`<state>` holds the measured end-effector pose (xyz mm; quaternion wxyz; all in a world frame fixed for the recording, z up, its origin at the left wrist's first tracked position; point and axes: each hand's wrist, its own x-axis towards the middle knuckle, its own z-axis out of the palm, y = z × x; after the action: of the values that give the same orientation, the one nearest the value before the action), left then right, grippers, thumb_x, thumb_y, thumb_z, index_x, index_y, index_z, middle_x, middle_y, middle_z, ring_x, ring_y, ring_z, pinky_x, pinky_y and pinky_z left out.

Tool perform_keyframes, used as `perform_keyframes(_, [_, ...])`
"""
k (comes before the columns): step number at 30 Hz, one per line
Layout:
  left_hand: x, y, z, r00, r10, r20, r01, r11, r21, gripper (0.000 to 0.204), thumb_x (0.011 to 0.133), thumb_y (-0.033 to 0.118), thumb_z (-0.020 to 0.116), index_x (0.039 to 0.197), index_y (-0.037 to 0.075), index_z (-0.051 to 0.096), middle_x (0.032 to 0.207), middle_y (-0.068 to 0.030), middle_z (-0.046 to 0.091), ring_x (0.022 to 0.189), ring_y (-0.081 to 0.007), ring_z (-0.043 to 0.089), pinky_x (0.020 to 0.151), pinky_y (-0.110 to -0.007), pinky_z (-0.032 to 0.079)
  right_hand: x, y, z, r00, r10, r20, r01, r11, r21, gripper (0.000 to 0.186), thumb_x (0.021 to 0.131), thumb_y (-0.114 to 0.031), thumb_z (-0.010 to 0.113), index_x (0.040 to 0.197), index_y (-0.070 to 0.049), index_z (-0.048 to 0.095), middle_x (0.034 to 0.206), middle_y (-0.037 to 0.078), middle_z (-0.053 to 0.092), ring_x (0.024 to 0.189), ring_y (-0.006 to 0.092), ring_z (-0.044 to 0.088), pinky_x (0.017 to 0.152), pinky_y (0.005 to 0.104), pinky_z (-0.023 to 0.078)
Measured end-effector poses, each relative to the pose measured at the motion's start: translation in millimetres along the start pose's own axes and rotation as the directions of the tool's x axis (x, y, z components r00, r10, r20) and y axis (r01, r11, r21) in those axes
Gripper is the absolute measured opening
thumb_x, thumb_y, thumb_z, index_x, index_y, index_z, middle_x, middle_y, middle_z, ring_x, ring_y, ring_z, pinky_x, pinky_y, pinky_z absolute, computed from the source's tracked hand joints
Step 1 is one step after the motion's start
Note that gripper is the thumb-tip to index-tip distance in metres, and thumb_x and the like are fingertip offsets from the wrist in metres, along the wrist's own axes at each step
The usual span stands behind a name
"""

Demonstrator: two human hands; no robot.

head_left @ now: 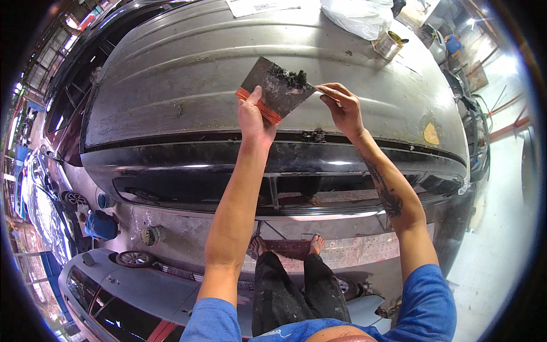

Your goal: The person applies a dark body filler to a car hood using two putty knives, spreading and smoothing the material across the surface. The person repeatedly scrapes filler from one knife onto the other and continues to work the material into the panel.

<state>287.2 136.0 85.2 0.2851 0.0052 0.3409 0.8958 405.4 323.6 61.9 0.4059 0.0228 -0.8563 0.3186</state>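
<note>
Both hands worked a putty-laden scraper above a sanded car roof.

The left hand (254,121) gripped the scraper (276,88) by its red edge; the right hand (341,107) pinched its corner with fingertips. Beyond, an open tin (389,44) held yellowish filler beside a white plastic bag (356,16) on the roof (188,74).

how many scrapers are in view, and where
1. The scraper is held up over the car roof, its red edge in the left hand, while the right hand touches its far corner. Others may lie hidden past the bag and tin.
</note>
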Motion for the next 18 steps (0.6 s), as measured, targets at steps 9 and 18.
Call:
perform_keyframes(9, [6.6,-17.3,12.1,0.997,-0.011,0.074,0.011,1.000,0.003,0.025,0.097,0.018,0.051,0.118,0.006,0.055,0.113,-0.0106,0.067,0.100,-0.0268,0.067,0.087,-0.048,0.053,23.3,74.0,-56.1,0.668,0.696,-0.265,-0.456,0.663,0.593,0.019,0.095,-0.009,0.063,0.112,0.001,0.060,0.094,0.008,0.067,0.082,0.0149,0.064,0.070,0.0288,0.052])
perform_keyframes(18, [-15.0,-79.3,54.5,0.979,-0.135,0.150,0.166,0.961,-0.221,0.020,0.097,0.016,0.050,0.114,0.008,0.055,0.107,-0.0077,0.066,0.099,-0.0222,0.065,0.093,-0.040,0.050,46.3,40.5,-45.4,0.539,0.620,0.571,-0.470,-0.341,0.814,0.019,0.098,-0.011,0.048,0.098,0.006,0.056,0.078,0.006,0.057,0.064,0.0148,0.055,0.056,0.0275,0.049])
